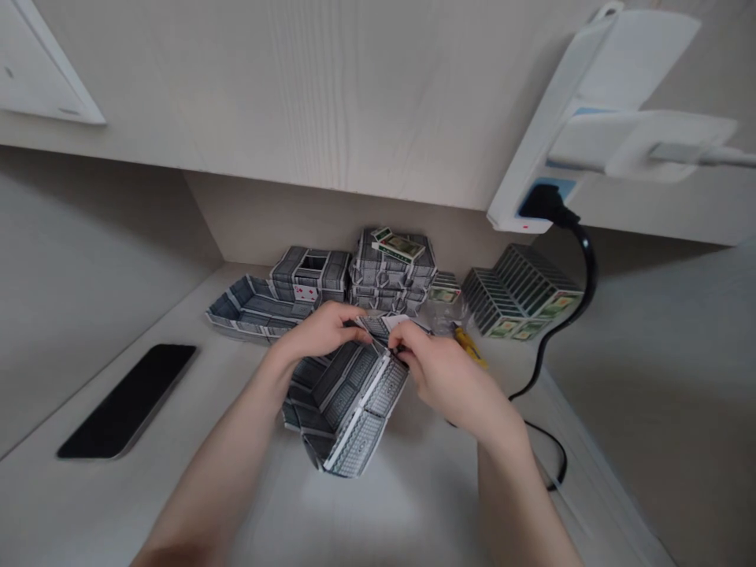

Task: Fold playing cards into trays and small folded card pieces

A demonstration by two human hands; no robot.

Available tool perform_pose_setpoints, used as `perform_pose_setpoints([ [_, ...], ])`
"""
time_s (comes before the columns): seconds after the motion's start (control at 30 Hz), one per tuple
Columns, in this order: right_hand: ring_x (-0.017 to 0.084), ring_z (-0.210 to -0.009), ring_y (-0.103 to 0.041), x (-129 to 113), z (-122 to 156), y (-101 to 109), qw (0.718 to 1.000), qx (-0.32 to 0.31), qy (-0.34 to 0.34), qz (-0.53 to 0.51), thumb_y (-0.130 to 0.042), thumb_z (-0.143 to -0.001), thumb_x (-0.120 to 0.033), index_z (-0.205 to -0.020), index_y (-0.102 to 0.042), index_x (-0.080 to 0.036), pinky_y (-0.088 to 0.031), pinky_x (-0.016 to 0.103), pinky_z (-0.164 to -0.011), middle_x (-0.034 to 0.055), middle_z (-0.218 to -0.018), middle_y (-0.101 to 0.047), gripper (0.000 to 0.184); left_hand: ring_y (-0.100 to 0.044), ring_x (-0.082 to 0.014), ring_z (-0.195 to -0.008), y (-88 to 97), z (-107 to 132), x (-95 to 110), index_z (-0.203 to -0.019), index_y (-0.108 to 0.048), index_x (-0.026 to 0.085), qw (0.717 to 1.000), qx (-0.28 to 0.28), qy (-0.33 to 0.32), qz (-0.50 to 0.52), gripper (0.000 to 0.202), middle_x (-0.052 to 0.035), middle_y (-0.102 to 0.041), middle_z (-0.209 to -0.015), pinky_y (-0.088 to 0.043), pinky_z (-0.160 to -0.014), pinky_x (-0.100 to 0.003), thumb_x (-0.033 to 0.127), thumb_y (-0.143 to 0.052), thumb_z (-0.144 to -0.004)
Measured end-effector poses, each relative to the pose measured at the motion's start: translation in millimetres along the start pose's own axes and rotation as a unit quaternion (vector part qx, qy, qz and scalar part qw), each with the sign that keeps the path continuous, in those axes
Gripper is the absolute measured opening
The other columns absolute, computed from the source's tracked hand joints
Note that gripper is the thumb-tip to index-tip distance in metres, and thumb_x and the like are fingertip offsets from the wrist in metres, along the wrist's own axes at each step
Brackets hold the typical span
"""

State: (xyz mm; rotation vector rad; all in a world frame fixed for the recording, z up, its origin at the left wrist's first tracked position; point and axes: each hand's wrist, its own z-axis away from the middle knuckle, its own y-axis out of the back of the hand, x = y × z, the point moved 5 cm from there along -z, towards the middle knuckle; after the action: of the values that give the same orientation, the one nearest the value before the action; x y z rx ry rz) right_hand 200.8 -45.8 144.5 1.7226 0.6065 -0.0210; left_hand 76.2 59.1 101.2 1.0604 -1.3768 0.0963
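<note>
An open-topped box [348,394] built from folded playing cards, with grey patterned backs, sits tilted between my hands. Its far end is in my grasp. My left hand [322,331] pinches a card edge at that end between thumb and fingers. Fingers of my right hand [431,366] are closed on the same end's corner, by a folded card [378,324] that stands up there. The fingertips partly cover the joint, so how the cards fit together is hidden.
Behind stand a card tray [245,309], a lidded card box [310,272] and stacked card boxes [393,272] topped by a small card pack [400,247]. Card packs [520,291], a yellow tool [469,346] and a black cable [540,354] lie right; a phone [130,402] left.
</note>
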Motion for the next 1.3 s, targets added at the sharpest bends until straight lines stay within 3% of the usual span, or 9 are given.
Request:
perform_pose_setpoints([
  [0.57,0.011,-0.049,-0.048,-7,1,2,0.998,-0.002,0.020,0.057,-0.035,-0.081,-0.014,-0.094,-0.047,-0.020,-0.027,0.021,-0.046,-0.0005,-0.062,-0.056,0.019,-0.058,-0.0124,-0.076,0.7,0,1,-0.077,-0.063,0.016,1.000,0.003,-0.017,-0.016,0.012,0.0014,-0.066,-0.076,-0.042,-0.072,-0.021,0.016,-0.053,-0.071],
  [0.83,0.011,-0.052,-0.051,-9,0,2,0.999,0.006,0.011,0.033,-0.038,-0.080,-0.020,-0.091,-0.045,-0.019,-0.029,0.021,-0.047,-0.0008,-0.063,-0.056,0.013,-0.058,-0.0126,-0.076,-0.8,0,0,-0.079,-0.063,0.015,1.000,-0.001,-0.017,-0.008,0.013,0.0007,-0.066,-0.078,-0.043,-0.072,-0.022,0.016,-0.052,-0.071],
  [1.3,0.011,-0.046,-0.045,-20,1,-2,0.991,0.026,-0.011,0.133,-0.040,-0.077,-0.017,-0.083,-0.044,-0.018,-0.022,0.023,-0.046,-0.0012,-0.055,-0.052,0.007,-0.056,-0.0120,-0.073,-2.9,-2,0,-0.076,-0.061,0.015,0.999,-0.005,-0.033,-0.041,0.011,0.0021,-0.064,-0.073,-0.041,-0.068,-0.021,0.024,-0.056,-0.071],
])
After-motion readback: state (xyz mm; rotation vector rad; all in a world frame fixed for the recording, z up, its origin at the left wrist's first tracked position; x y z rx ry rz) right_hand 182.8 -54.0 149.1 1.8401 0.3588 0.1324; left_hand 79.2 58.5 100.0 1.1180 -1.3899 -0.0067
